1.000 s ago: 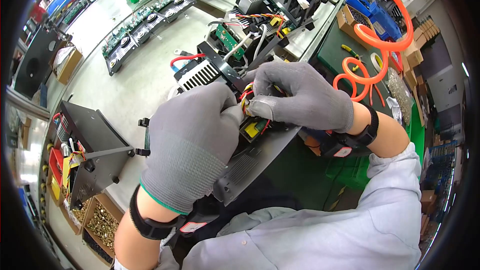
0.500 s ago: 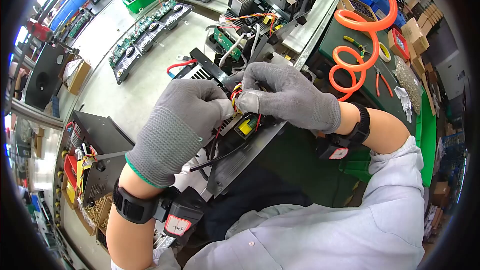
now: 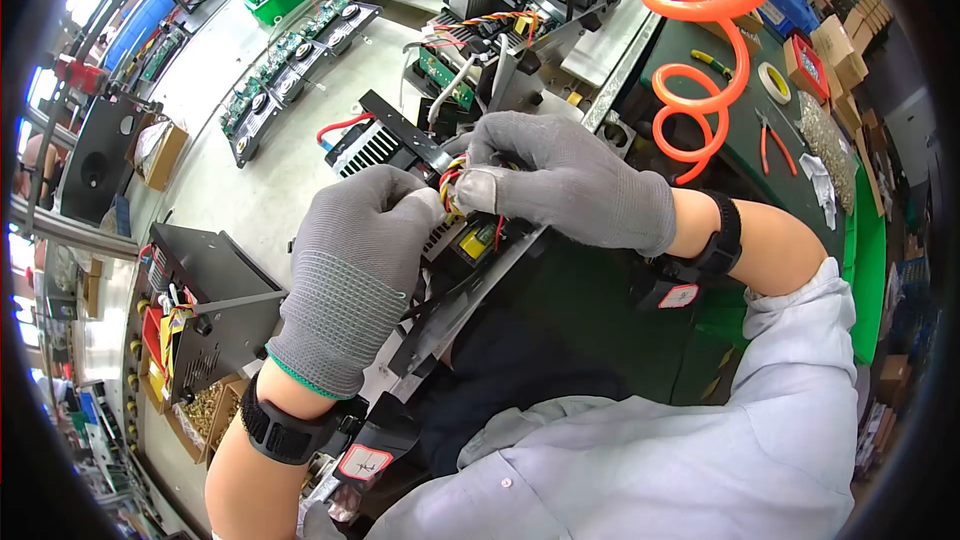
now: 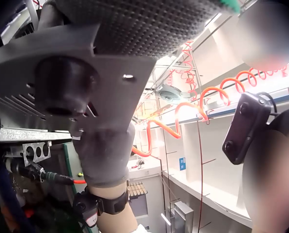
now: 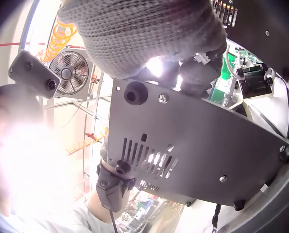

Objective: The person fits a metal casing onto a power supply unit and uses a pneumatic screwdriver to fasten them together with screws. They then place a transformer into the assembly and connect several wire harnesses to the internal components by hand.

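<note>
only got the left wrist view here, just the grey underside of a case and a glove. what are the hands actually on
Observer: In the head view the left hand and the right hand both pinch a wire bundle of red and yellow leads above the open black chassis.
Operator: is that chassis lying flat
Observer: No, it looks tilted, with its near edge hanging past the bench toward the person.
Operator: what's next to it on the bench
Observer: A second black unit stands to the person's left, apart from the one in hand.
</note>
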The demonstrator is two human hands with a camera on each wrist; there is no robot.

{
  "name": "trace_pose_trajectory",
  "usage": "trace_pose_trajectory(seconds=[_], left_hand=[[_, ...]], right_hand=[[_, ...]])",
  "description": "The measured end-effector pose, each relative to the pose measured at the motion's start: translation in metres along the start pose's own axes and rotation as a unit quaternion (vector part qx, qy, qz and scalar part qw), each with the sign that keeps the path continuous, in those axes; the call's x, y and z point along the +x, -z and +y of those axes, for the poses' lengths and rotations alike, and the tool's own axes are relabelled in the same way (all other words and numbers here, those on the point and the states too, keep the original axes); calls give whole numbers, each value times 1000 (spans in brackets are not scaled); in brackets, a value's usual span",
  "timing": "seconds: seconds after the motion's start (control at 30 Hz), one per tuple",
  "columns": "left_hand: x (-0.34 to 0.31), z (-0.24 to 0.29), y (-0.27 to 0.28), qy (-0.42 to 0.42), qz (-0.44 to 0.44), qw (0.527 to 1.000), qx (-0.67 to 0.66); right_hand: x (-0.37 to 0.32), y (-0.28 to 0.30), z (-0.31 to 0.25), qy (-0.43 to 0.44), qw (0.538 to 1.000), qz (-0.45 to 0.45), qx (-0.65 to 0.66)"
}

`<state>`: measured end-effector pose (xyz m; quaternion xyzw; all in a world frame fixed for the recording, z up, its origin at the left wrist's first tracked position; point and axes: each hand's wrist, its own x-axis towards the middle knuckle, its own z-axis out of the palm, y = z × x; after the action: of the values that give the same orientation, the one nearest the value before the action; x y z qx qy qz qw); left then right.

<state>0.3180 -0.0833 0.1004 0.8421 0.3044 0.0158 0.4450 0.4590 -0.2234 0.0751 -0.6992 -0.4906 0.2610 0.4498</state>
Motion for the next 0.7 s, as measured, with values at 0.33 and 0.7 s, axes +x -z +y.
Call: trace_pose_trajectory(seconds=[0.33,0.7], left_hand=[[1,-2,-14,-29,64,997,-9],[-17,-7,11,-46,-66,986,-148]], right_hand=[[0,-5,7,88,996,-3,-3],[4,-4,2,4,1000,-2,8]])
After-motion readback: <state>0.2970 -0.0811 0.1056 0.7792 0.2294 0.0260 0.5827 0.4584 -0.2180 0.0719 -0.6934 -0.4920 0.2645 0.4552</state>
